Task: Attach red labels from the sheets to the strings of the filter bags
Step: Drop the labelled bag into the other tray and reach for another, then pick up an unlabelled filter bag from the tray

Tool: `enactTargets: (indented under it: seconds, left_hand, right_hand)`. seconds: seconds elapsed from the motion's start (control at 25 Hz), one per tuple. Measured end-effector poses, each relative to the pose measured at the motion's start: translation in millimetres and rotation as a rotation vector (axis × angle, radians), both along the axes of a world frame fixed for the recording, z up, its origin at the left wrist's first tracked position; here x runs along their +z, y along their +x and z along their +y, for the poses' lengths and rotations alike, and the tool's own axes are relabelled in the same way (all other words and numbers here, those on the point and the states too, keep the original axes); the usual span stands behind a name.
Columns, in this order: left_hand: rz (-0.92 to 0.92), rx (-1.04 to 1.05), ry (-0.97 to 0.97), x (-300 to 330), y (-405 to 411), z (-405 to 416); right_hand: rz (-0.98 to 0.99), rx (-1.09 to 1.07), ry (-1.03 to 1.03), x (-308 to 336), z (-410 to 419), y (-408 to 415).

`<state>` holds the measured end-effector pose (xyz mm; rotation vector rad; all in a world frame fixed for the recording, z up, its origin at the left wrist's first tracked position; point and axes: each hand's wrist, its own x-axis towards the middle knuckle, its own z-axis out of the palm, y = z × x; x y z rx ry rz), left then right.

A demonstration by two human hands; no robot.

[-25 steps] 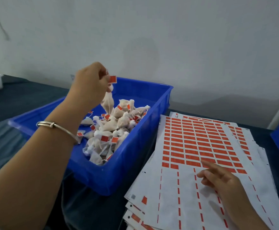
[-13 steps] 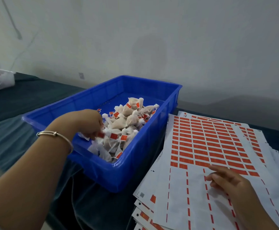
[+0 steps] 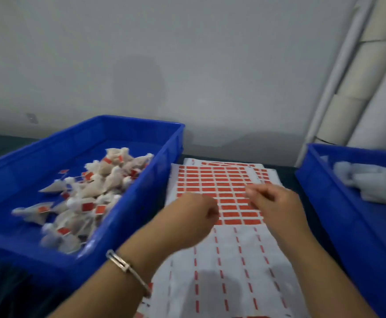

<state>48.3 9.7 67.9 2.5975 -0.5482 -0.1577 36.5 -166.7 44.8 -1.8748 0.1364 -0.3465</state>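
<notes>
**Both hands over the label sheet**

Since half a second ago my left hand has left the blue bin at the left of the frame and come across to the middle, over the top label sheet. Its fingers are curled into a loose fist and I cannot tell whether anything is pinched inside. A metal bracelet sits on that wrist. My right hand hovers just beside it, to the right, over the rows of red labels; its blurred fingers are bent, and I cannot tell if they hold a label. Labelled filter bags lie heaped in the left bin. Another blue bin at the right edge holds pale, blurred bags.
</notes>
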Motion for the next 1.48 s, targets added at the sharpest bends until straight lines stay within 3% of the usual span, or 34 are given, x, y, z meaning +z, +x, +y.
enactTargets:
  seconds: [0.08, 0.24, 0.36, 0.52, 0.64, 0.76, 0.84, 0.92, 1.0, 1.12, 1.24, 1.36, 1.48]
  left_hand:
    - [0.070, -0.039, 0.009, -39.2, 1.8, -34.5]
    - [0.056, -0.123, 0.095, -104.2, 0.0, -93.2]
    - [-0.059, -0.170, 0.233, -130.8, -1.9, -115.0]
    - [-0.177, -0.107, 0.263, -149.3, -6.1, -120.6]
    - [-0.136, -0.097, 0.299, -148.2, -3.4, -127.2]
    - [-0.063, -0.145, 0.386, -146.7, 8.7, -135.2]
    - [-0.058, -0.137, 0.385, -147.6, 14.3, -136.2]
    - [-0.194, -0.142, 0.346, -145.9, 13.9, -132.3]
    - [-0.018, -0.154, 0.360, -137.5, 4.8, -130.9]
    - [-0.091, -0.166, 0.379, -143.1, 1.8, -131.3]
    - [-0.021, -0.128, 0.322, -137.6, 6.4, -130.1]
    - [0.022, -0.175, 0.349, -145.4, 11.4, -133.3]
    - [-0.043, -0.164, 0.347, -151.5, 7.7, -130.9]
  right_hand:
    - [-0.063, -0.004, -0.026, 33.8, -27.4, 3.4]
    - [-0.182, -0.306, 0.033, 83.0, -129.2, 3.5]
    - [-0.061, -0.418, 0.161, 79.6, -194.1, 17.5]
    - [0.117, -0.441, 0.197, 47.6, -240.2, 59.8]
    - [0.222, -0.376, -0.036, 18.1, -252.6, 109.2]
    - [0.319, -0.295, -0.551, -1.8, -255.1, 161.4]
    - [0.380, -0.276, -0.775, -8.4, -257.1, 189.6]
    - [0.387, -0.331, -0.787, -14.2, -263.9, 208.6]
    - [0.354, -0.384, -0.707, -21.3, -273.3, 218.6]
    - [0.392, -0.348, -0.898, -31.5, -280.0, 227.4]
    - [0.384, -0.302, -0.974, -36.8, -277.5, 225.9]
    - [0.338, -0.406, -0.941, -21.1, -277.8, 213.3]
    - [0.138, -0.461, -0.789, 10.9, -269.7, 192.0]
